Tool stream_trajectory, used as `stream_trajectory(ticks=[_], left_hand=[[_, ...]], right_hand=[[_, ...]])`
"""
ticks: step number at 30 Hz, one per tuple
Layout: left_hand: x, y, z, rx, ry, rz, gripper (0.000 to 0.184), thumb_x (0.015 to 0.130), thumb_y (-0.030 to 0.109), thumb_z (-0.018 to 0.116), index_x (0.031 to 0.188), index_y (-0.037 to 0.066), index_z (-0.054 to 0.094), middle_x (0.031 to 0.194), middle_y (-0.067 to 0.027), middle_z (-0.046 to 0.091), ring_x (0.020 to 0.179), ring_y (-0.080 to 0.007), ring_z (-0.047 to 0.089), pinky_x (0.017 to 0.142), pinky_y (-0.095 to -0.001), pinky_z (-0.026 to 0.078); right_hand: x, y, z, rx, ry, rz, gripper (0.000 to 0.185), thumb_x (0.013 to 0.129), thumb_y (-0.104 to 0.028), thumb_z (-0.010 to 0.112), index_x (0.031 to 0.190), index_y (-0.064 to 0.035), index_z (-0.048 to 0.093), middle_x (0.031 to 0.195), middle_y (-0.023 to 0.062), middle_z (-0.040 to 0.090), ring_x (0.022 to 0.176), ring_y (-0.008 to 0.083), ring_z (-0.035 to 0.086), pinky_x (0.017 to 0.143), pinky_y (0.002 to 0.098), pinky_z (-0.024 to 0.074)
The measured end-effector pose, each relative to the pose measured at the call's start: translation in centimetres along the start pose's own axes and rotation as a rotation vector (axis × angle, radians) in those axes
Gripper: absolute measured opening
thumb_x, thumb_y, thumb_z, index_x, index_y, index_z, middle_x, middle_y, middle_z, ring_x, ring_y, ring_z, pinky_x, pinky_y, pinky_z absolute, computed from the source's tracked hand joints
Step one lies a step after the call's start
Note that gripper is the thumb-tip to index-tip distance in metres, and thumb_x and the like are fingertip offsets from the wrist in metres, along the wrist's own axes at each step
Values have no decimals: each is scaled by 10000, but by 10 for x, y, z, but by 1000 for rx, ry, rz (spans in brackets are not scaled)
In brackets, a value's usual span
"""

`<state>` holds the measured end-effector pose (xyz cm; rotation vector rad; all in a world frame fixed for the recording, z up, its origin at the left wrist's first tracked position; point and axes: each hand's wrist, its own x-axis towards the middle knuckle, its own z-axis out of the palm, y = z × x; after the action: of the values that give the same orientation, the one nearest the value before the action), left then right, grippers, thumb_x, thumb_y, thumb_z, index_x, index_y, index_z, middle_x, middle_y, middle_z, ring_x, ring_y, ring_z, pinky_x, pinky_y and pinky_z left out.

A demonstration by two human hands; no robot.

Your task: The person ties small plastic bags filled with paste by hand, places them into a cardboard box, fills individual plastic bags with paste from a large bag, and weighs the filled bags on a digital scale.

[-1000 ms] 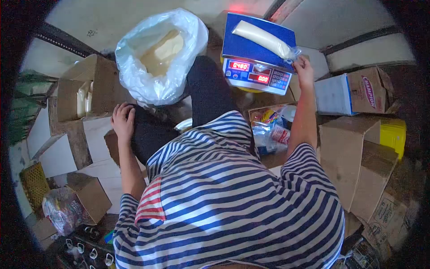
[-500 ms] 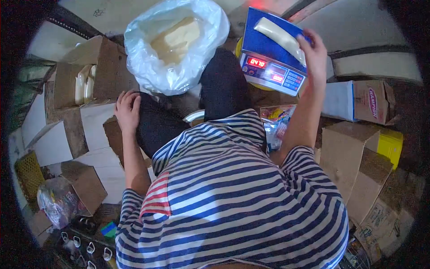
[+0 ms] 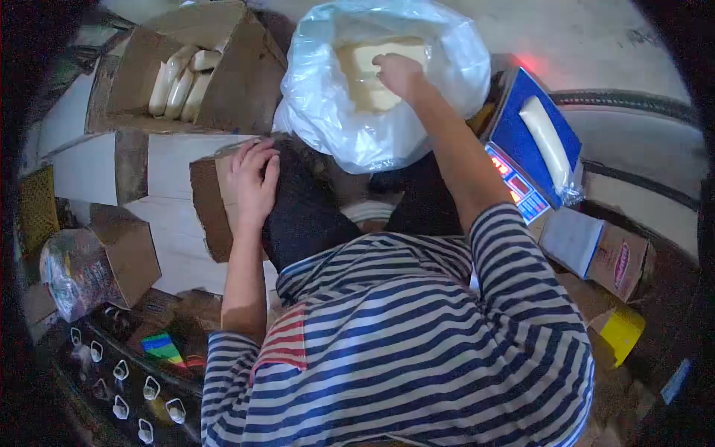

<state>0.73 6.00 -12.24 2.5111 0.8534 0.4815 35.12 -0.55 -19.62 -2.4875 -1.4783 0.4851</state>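
My left hand (image 3: 254, 179) rests on my left knee with its fingers spread and nothing in it. My right hand (image 3: 398, 73) is inside the mouth of a large clear plastic bag (image 3: 320, 112), over pale powder (image 3: 372, 93); its fingers are drawn together, and what they hold, if anything, is too small to make out. To the right, a long filled plastic pouch (image 3: 547, 141) lies on the blue plate of a digital scale (image 3: 508, 119). My forearm is close to the scale's lit red display, whose digits are not readable.
An open cardboard box (image 3: 246, 74) at the upper left holds several filled pouches (image 3: 179, 86). A box with wrapped packets (image 3: 78, 268) stands at the lower left, above a crate of bottles (image 3: 112, 380). At the right are a Champion box (image 3: 618, 261) and a yellow container (image 3: 620, 335).
My right hand has left the pouch on the scale and moved left into the plastic bag. The view has turned, showing more of the left-hand box. My left hand stays on my knee.
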Motion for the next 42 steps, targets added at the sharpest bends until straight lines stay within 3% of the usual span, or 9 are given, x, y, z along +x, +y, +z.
stream_trajectory(ticks=[7,9,13,15,19,24,26,33,42], left_hand=[[11,-2,1,-73,-34,4,141,800,118,543,885,60,640,1019,-89,620,1035,-310,517,912,-402,350],[10,-5,3,-85,-43,17,153,812,120,528,900,61,638,1036,-85,617,1064,-317,496,937,-405,331],[8,-11,4,-105,-76,1,162,826,125,514,908,59,636,1060,-86,610,1106,-318,466,961,-401,309],[5,-11,4,-67,-53,-2,164,834,127,508,913,58,634,1074,-86,605,1130,-316,446,973,-404,299],[5,-12,4,-53,-57,-15,156,828,125,519,912,68,637,1066,-78,608,1119,-306,459,968,-400,300],[5,-10,4,-61,-5,-21,147,812,135,537,904,87,641,1061,-65,608,1104,-290,481,945,-384,312],[5,-12,4,-55,-3,-22,149,814,141,537,907,89,642,1065,-62,607,1109,-288,480,946,-384,312],[4,-14,4,-62,3,-12,148,817,155,540,903,91,643,1067,-52,610,1117,-284,476,948,-383,310],[4,-15,3,-84,9,-19,154,811,149,540,911,92,643,1075,-56,607,1099,-304,478,950,-385,320]], right_hand=[[6,-54,46,57,-39,-60,214,707,-146,555,890,-41,587,856,138,613,881,308,579,882,394,389],[43,-33,136,-284,424,-147,170,721,-148,553,871,-74,582,854,143,622,914,288,579,926,385,344],[40,-38,75,-278,554,-236,154,734,-146,551,793,-23,623,879,150,626,807,301,604,727,409,472],[23,-45,9,508,246,139,294,710,-210,620,893,16,574,930,155,611,867,315,593,738,407,478],[19,5,14,769,554,266,551,652,-383,711,989,7,517,838,187,619,793,311,609,728,388,489],[15,35,48,284,1,164,536,595,-394,733,911,5,566,834,169,630,795,296,611,717,377,489],[8,23,34,-155,-554,76,542,639,-355,695,1036,-13,557,966,173,601,917,316,580,818,415,457],[-13,-1,71,-543,-188,-215,281,755,-223,559,997,-85,604,929,146,611,891,276,599,849,444,403],[-16,2,53,196,-506,-106,449,689,-233,645,1127,-214,549,1074,160,570,1010,297,550,864,362,422]])
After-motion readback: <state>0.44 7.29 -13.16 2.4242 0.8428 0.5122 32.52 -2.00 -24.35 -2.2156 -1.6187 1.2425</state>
